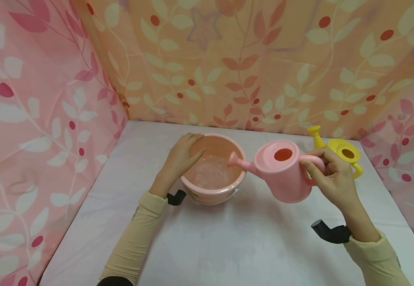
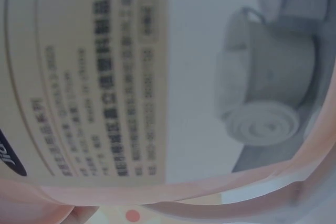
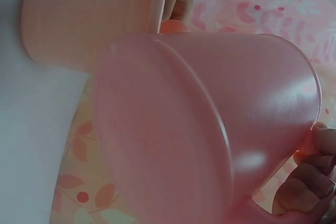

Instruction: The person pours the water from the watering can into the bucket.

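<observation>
A light pink bucket (image 1: 212,194) stands on the table with water (image 1: 210,171) in it. My left hand (image 1: 181,157) rests at its left rim, fingers stretched out and the thumb reaching over the opening. In the left wrist view a printed label (image 2: 113,77) on the bucket's side fills most of the picture. With my right hand (image 1: 332,174) I grip the handle of a pink watering can (image 1: 285,178), held up to the right of the bucket. Its spout tips left, and the sprinkler head (image 1: 233,159) overlaps the bucket's opening. The can's base (image 3: 163,135) faces the right wrist camera.
A yellow watering can (image 1: 353,155) stands behind my right hand, partly hidden by it. Small water drops lie on the white table (image 1: 228,246) near the bucket. Leaf-patterned cloth (image 1: 207,71) walls in the back and both sides.
</observation>
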Action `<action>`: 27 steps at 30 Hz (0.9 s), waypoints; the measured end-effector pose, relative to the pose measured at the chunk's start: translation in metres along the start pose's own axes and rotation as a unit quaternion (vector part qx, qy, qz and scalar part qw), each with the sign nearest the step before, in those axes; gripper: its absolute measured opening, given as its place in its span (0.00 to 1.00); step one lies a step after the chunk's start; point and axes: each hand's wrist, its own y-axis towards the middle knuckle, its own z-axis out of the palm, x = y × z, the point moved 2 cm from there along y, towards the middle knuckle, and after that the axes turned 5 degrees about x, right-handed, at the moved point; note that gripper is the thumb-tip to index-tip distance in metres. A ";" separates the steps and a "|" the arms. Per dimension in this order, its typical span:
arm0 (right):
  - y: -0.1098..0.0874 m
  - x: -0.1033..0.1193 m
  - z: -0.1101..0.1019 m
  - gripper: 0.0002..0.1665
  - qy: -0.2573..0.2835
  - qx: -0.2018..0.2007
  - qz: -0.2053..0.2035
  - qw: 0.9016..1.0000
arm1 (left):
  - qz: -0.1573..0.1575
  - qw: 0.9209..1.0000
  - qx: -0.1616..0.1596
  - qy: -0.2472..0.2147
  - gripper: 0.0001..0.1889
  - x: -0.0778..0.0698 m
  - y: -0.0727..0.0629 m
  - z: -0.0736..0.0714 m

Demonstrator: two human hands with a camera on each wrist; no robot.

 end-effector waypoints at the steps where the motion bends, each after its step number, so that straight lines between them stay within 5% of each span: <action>1: 0.000 0.000 0.000 0.13 -0.001 0.000 0.000 1.000 | 0.000 1.000 0.000 0.000 0.22 0.000 0.000 0.000; 27: 0.000 0.002 0.000 0.13 -0.006 0.003 -0.004 1.000 | -0.002 1.000 -0.001 -0.003 0.22 0.000 0.001 0.000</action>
